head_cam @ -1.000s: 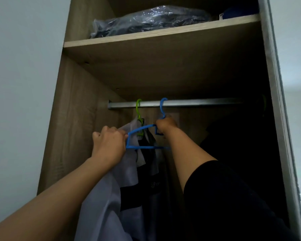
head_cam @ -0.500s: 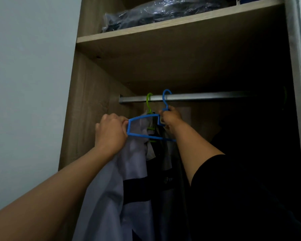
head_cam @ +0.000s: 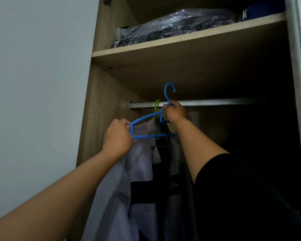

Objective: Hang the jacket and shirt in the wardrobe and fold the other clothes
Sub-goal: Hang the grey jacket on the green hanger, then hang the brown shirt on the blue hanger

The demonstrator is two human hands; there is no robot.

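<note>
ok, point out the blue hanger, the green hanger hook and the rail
blue hanger [head_cam: 169, 90], head view, on its hook, above the rail
green hanger hook [head_cam: 157, 103], head view, on the curve over the rail
rail [head_cam: 224, 102], head view, on its bare stretch

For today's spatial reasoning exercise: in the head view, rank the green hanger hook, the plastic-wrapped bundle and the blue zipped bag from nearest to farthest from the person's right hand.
1. Green hanger hook: on the rail, just left of the right hand.
2. Plastic-wrapped bundle: on the shelf above.
3. Blue zipped bag: far right end of that shelf.
</note>
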